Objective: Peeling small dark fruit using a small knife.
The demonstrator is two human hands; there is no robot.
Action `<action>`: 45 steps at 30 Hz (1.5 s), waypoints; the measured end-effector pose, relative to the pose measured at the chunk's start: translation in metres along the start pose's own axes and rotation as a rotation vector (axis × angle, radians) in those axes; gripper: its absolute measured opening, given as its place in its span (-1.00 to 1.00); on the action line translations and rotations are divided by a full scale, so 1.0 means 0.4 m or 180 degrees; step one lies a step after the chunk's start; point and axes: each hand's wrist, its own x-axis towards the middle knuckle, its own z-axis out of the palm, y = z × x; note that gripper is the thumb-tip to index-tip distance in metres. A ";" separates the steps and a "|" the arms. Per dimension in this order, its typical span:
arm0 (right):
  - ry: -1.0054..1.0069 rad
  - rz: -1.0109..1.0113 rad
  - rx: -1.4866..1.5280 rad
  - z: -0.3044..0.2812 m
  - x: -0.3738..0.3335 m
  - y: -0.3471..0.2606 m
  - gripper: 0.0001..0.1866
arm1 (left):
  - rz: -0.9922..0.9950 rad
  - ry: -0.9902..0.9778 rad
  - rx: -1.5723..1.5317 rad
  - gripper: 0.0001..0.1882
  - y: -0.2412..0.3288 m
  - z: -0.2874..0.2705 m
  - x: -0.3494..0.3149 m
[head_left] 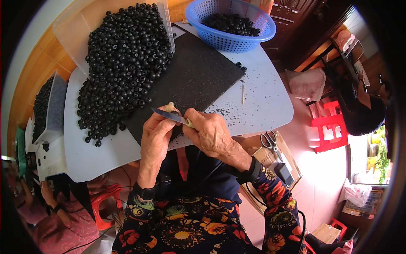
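My right hand (211, 132) is closed round the pale green handle of a small knife (171, 116), its blade pointing left across the fingertips of my left hand (153, 137). Those fingers pinch a small black round part (174, 112), mostly covered by the blade and fingers. A pale wrap (169, 106) covers one left fingertip. Both hands are over the near edge of a black mat (192, 72) on the light table (270, 95). To their left lies a big heap of black round parts (122, 63), some showing holes, spilling from a clear plastic bin (67, 27).
A blue basket (234, 41) holding more black parts stands at the far right of the table. Black shavings and a thin pale stick (243, 94) lie nearby. Scissors (269, 140) rest on a cardboard box (292, 163) below. Other people sit at left and right.
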 end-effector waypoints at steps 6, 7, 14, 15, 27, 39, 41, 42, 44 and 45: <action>-0.0025 0.0042 0.0030 -0.001 -0.001 0.005 -0.84 | -0.0005 -0.0029 0.0043 -0.75 0.000 0.002 0.000; -0.0027 0.0042 0.0032 -0.001 -0.001 0.005 -0.84 | -0.0013 -0.0034 0.0044 -0.76 0.002 0.004 0.000; -0.0056 0.0011 -0.0011 -0.001 -0.001 0.004 -0.82 | -0.0016 -0.0038 0.0042 -0.77 -0.001 -0.003 -0.002; -0.0064 0.0014 -0.0014 -0.001 -0.001 0.004 -0.81 | -0.0021 -0.0020 0.0040 -0.77 -0.001 -0.003 -0.003; 0.0334 0.0834 -0.0419 -0.048 0.040 0.066 -0.81 | 0.0035 -0.0981 -0.0374 -0.76 -0.006 0.001 -0.009; 0.0081 0.0747 0.1004 -0.036 -0.005 0.015 -0.74 | -0.0105 -0.0626 -0.0150 -0.75 -0.005 0.012 -0.001; 0.0036 0.0804 0.1114 -0.043 -0.001 -0.004 -0.73 | -0.0279 -0.0419 -0.0111 -0.74 0.000 0.022 -0.001; -0.0010 0.0853 0.1223 -0.047 0.004 -0.018 -0.73 | -0.0276 -0.0417 -0.0109 -0.74 -0.003 0.017 -0.001; -0.0081 0.0961 0.1186 -0.038 0.014 -0.034 -0.69 | -0.0061 -0.0466 0.0236 -0.73 -0.012 0.002 0.000; -0.0045 0.1030 0.1078 -0.029 0.017 -0.035 -0.68 | -0.0001 -0.0335 0.0519 -0.74 -0.010 0.022 -0.004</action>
